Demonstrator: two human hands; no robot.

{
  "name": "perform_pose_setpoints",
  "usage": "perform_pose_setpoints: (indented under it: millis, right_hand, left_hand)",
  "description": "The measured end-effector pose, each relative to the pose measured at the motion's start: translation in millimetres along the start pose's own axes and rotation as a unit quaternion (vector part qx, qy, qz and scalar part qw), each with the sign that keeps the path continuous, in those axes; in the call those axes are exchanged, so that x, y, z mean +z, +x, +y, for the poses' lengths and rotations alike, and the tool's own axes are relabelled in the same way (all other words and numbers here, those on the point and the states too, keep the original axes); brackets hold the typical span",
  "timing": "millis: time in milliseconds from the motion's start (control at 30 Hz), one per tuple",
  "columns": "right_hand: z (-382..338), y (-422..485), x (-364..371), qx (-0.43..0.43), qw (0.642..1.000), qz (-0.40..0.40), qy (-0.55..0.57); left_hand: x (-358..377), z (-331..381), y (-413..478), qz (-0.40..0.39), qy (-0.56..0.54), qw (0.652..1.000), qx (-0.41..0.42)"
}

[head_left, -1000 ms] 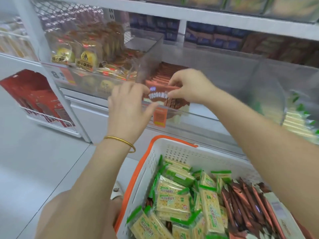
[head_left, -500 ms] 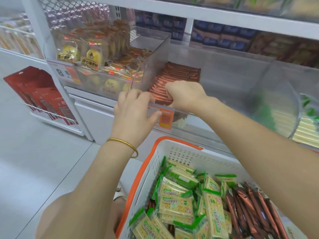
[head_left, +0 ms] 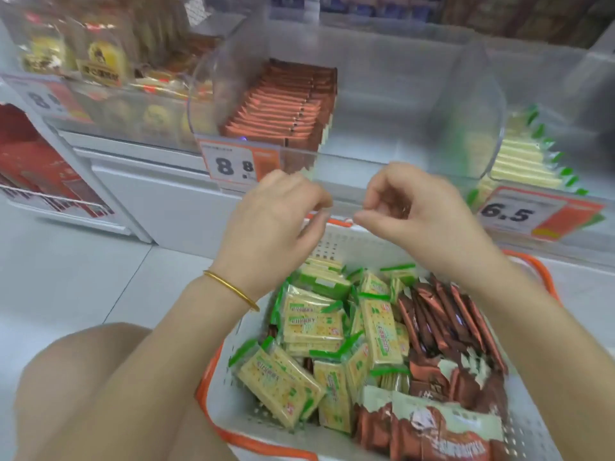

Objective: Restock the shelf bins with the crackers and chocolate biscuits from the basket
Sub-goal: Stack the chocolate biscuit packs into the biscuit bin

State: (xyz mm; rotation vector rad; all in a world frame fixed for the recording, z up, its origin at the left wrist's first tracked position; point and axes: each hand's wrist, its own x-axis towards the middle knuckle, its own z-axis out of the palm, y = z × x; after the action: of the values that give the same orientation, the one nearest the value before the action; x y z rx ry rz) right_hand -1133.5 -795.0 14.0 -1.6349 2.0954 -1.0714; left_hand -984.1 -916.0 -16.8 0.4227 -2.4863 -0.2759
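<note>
A white basket with an orange rim (head_left: 366, 242) sits below me, holding several green-and-yellow cracker packs (head_left: 312, 327) on the left and brown chocolate biscuit packs (head_left: 446, 327) on the right. On the shelf, a clear bin (head_left: 399, 104) holds a row of chocolate biscuit packs (head_left: 283, 104) along its left side. The bin to its right holds stacked cracker packs (head_left: 519, 154). My left hand (head_left: 276, 221) and my right hand (head_left: 409, 207) hang side by side just in front of the bin's front edge, above the basket's far rim. Both have loosely curled fingers and hold nothing.
Price tags reading 8.8 (head_left: 233, 164) and 6.5 (head_left: 509, 214) hang on the shelf front. A bin of yellow round snack packs (head_left: 100, 58) stands to the left. Red boxes (head_left: 36, 161) fill a low wire rack at far left. My knee (head_left: 83, 377) is beside the basket.
Both hands have let go of the chocolate biscuit pack in the bin and pulled back and down toward the basket. The view has tilted downward.
</note>
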Motion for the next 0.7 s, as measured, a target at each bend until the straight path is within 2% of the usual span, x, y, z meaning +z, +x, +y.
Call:
perform_pose_setpoints:
  millis: [67,133,233,367,467,533,600,700]
  right_hand:
    - [39,-38,19,0.079,0.99,-0.118,-0.025]
    - [76,-73,38,0.13,0.963,-0.227,-0.068]
    - [109,-112,54,0.145,0.932,-0.32,-0.093]
    - [115,-129,52,0.145,0.888,-0.398,-0.178]
    - [114,-132,51,0.155,0.844,-0.476,-0.193]
    - [115,-135,51,0.141,0.825,-0.499,-0.225]
    - [118,-138,53,0.132,0.831,-0.487,-0.233]
    - [122,-136,50,0.145,0.852,-0.474,-0.168]
  left_hand:
    - [20,12,-14,-0.111,0.003,0.993,0.04]
    - [37,24,-26,-0.224,0.007,0.973,0.057]
    - [56,32,-36,-0.315,0.006,0.948,0.039]
    - [66,38,-39,-0.336,0.001,0.941,0.029]
    - [70,40,-42,-0.347,-0.001,0.938,0.019]
    - [72,41,-42,-0.351,-0.003,0.936,0.021]
    - [74,42,-42,-0.352,-0.008,0.936,0.024]
    - [77,42,-42,-0.349,-0.009,0.937,0.03]
